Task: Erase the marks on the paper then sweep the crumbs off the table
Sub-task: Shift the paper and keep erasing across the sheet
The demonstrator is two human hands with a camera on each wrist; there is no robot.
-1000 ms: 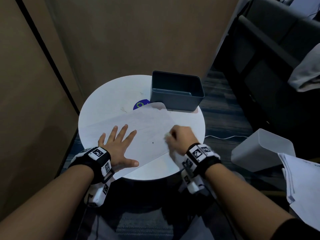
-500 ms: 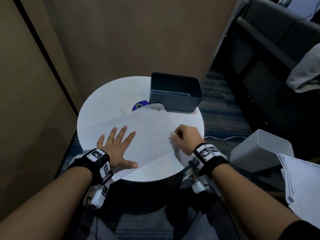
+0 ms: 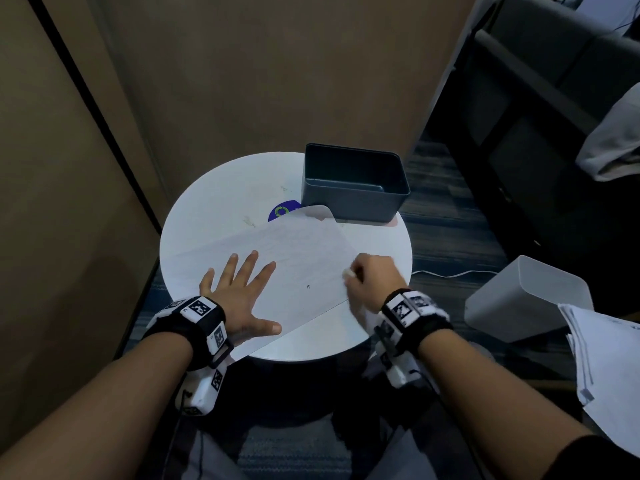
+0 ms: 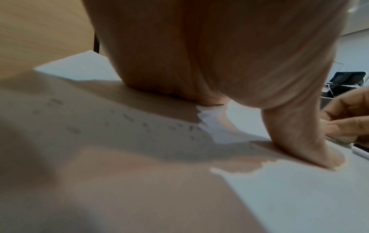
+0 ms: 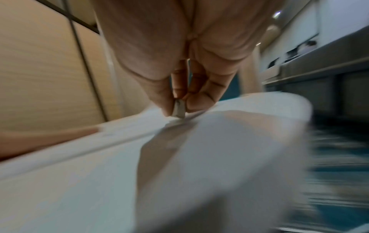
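I was partway through the erasing, by my reckoning, and the sweeping had not begun; my left hand (image 3: pixel 242 292) lay flat with its fingers spread on the paper (image 3: pixel 277 265), pinning it to the round white desk (image 3: pixel 214 195), and held nothing; my right hand (image 3: pixel 372 278) had its grip narrowed to a pinch, thumb and fingertips closed on a small pale eraser (image 5: pixel 179 111) whose lower end touched the sheet near its right edge.

Faint grey lines showed across the upper part of the paper, and one small dark mark (image 3: pixel 308 286) sat between my two hands, so I judged that erasing was left to do; small dark specks (image 4: pixel 139 123) lay on the sheet by my left palm, though I could not tell whether they were crumbs or marks; those would have to be swept off afterwards.

The paper lay slantwise on the desk; its long axis ran from the near left toward the far right, and its far corner was curled up against the dark bin (image 3: pixel 353 181) standing at the back of the desk; the eraser stood nearly upright in my pinch, its long axis pointing down into the sheet.
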